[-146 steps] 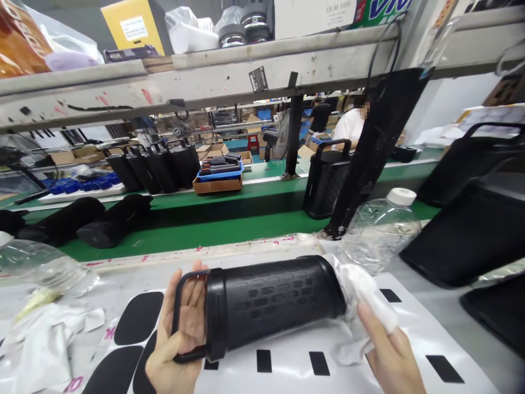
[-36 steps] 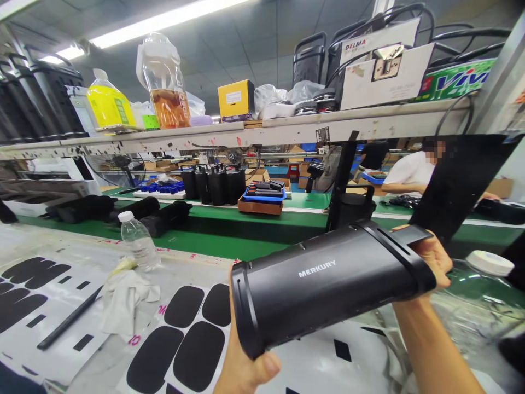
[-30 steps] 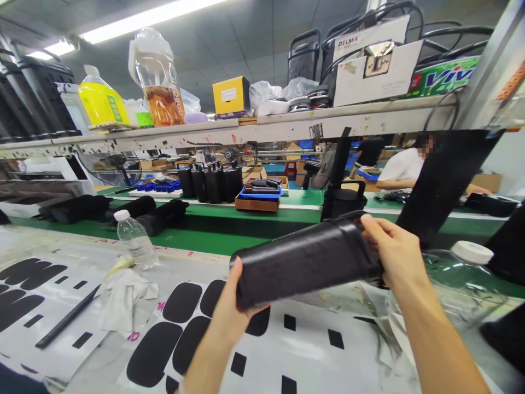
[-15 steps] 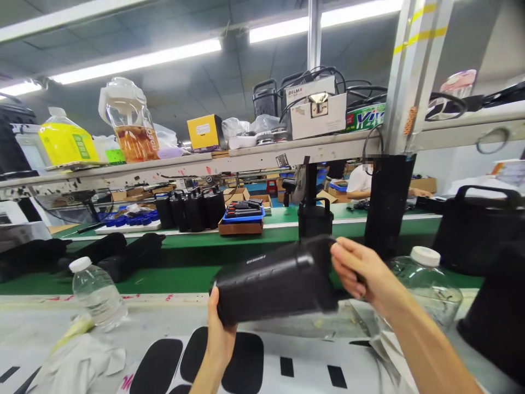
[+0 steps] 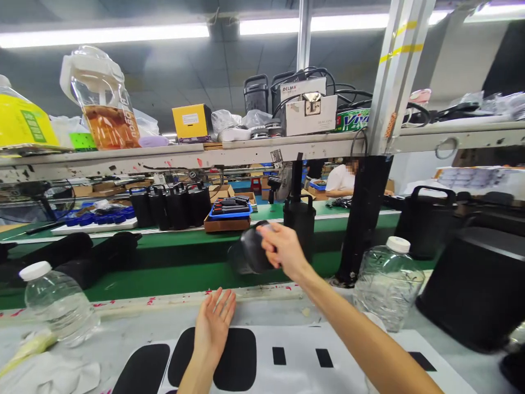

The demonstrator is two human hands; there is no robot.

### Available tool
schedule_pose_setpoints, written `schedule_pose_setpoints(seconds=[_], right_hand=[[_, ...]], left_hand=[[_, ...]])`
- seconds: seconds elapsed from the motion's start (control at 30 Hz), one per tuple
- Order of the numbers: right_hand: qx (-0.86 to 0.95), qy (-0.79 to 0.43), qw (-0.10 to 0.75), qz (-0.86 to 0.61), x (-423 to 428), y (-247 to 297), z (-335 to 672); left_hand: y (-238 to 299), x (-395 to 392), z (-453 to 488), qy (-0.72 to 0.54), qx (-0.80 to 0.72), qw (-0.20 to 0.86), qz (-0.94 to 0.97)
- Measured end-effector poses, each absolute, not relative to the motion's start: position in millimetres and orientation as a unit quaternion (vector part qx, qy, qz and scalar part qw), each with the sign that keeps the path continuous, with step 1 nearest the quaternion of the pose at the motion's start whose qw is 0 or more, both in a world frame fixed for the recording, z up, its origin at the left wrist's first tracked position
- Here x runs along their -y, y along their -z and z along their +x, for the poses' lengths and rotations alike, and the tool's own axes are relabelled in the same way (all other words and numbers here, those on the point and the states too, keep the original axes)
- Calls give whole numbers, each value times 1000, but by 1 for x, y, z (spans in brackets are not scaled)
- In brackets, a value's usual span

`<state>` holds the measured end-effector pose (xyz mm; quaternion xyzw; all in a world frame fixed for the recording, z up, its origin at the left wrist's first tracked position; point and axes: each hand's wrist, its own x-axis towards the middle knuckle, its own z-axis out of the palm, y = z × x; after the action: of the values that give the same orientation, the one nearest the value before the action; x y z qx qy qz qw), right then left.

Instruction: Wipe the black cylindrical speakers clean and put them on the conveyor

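My right hand (image 5: 287, 249) is closed at the handle end of a black handled case (image 5: 245, 253), smooth and speaker-like. Motion smears the case, which hangs over the green belt (image 5: 180, 276), turned so that little of its length shows. Apart from it, my left hand (image 5: 214, 320) lies palm up with fingers stretched, holding nothing. Below that hand is a white sheet (image 5: 299, 377) bearing black rounded-square pads (image 5: 235, 361) and small black rectangles (image 5: 279, 355).
Water bottles stand left (image 5: 59, 306) and right (image 5: 389, 284). More black cases (image 5: 463, 290) stand at right and across the belt (image 5: 197, 208). A blue tray of tools (image 5: 230, 208) sits opposite. A loaded shelf (image 5: 246, 150) crosses above; a person (image 5: 340, 179) sits beyond.
My left hand has let go of the case and opened. My right hand has carried the case left and away over the green belt. The view has shifted to the right.
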<state>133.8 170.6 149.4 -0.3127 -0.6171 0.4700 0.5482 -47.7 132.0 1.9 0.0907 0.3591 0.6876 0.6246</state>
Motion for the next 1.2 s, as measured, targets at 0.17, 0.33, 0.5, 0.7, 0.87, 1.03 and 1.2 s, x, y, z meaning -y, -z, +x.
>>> schedule_pose_setpoints(seconds=[0.17,0.33,0.5,0.7,0.87,1.03,1.2], right_hand=[[758,-324,445,-350,-221,-90,100],[824,-196,356,-395,-244,-53,100],[834,-41,322,-446,-272,-103,110],[722,100,356,-585,-314,-184,189],[669,135,376,-626,-297,-185,219],[627,165,478,-592,-232,-203,218],[533,38,749,-392,-162,-235,232]], left_hand=[[3,-134,-50,-679,-356,633,102],[-1,-134,-53,-669,-361,642,106],[-12,-130,-50,-653,-367,654,100],[-19,-125,-49,-641,-378,658,118],[-15,-126,-48,-627,-397,654,149],[-8,-117,-35,-563,-405,669,267],[-21,-94,-7,-558,-342,630,419]])
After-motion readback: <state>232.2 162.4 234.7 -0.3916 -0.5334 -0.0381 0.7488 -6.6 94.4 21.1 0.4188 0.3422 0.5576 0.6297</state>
